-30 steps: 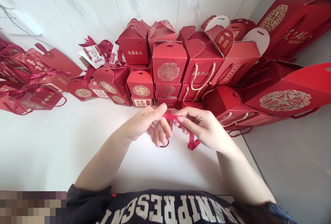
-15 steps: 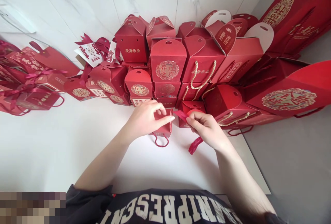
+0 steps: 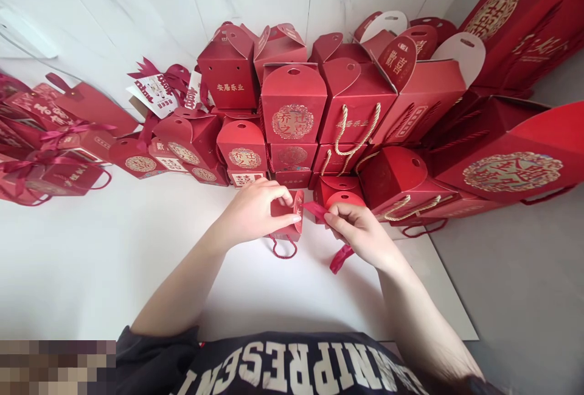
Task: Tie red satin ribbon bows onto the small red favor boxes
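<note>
A small red gift box with a dark red cord handle stands on the white table. My left hand is closed around its top, fingers over the far side and thumb against the right-hand face; part of the box is hidden under the hand. My right hand pinches a crimson ribbon between thumb and fingers. The ribbon's pointed end reaches the right face of the box, where I cannot tell if it passes through. Its other end hangs below my right hand.
Stacked red gift boxes line the tiled wall behind my hands. Large red boxes crowd the right side. Ribbon-tied boxes sit at the far left. The white table has its right edge near my right forearm.
My right hand has shifted slightly left with the ribbon, bringing its tip closer to the box. The box's right face has turned a little more into view beside my left thumb.
</note>
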Demonstrator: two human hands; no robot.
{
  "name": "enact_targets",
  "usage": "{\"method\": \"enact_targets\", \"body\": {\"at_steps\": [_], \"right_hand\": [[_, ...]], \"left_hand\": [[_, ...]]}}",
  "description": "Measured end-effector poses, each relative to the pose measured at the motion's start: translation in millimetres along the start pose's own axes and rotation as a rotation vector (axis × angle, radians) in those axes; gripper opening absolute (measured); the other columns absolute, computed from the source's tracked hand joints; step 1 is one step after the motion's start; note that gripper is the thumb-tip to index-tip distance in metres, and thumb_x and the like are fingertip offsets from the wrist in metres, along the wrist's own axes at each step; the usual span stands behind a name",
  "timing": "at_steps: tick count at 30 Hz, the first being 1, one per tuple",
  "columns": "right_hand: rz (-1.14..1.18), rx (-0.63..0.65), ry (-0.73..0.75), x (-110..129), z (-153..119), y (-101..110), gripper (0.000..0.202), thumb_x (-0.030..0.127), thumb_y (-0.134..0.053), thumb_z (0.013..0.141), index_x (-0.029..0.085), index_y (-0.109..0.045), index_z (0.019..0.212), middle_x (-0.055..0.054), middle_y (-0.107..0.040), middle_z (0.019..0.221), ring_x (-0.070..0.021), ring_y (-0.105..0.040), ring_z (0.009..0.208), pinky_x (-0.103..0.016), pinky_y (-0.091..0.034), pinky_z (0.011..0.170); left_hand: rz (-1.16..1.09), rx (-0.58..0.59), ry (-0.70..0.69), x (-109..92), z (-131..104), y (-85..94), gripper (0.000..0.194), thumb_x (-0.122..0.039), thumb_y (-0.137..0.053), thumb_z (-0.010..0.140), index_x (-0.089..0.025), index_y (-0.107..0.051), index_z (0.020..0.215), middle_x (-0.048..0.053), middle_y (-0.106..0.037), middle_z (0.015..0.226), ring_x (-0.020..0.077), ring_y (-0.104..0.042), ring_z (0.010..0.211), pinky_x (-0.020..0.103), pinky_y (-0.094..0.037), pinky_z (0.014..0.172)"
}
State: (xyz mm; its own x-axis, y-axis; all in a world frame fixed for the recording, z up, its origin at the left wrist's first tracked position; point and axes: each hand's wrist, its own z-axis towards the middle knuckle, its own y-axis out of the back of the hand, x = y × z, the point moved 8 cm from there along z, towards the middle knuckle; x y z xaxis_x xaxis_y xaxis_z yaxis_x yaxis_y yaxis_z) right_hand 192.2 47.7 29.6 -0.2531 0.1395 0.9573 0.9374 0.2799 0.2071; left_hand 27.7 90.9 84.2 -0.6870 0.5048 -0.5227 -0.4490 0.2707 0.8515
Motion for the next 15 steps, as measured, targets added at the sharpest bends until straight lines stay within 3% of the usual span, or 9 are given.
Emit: {"method": "enact_targets", "body": {"at_steps": [10, 15], "right_hand": [[-0.065, 0.054, 0.050, 3.0, 4.0, -10.7, 0.034, 0.047, -0.052, 0.092, 0.019, -0.053, 0.071, 0.005, -0.046, 0.060, -0.0110, -0.039, 0.055, -0.026, -0.031, 0.054], [-0.102, 0.090, 0.052, 5.9, 12.3, -15.9, 0.034, 0.047, -0.051, 0.093, 0.019, -0.054, 0.073, 0.004, -0.048, 0.061, -0.0110, -0.039, 0.055, -0.026, -0.031, 0.055]], "left_hand": [[0.009, 0.009, 0.012, -0.5, -1.5, 1.0, 0.025, -0.047, -0.069, 0.080, -0.023, -0.066, 0.086, 0.001, -0.070, 0.092, 0.0224, -0.059, 0.092, 0.035, -0.043, 0.083], [-0.058, -0.011, 0.048, 3.8, -2.3, 4.7, 0.037, -0.049, -0.062, 0.084, -0.022, -0.059, 0.108, 0.007, -0.061, 0.121, 0.0242, -0.057, 0.111, 0.040, -0.044, 0.097]]}}
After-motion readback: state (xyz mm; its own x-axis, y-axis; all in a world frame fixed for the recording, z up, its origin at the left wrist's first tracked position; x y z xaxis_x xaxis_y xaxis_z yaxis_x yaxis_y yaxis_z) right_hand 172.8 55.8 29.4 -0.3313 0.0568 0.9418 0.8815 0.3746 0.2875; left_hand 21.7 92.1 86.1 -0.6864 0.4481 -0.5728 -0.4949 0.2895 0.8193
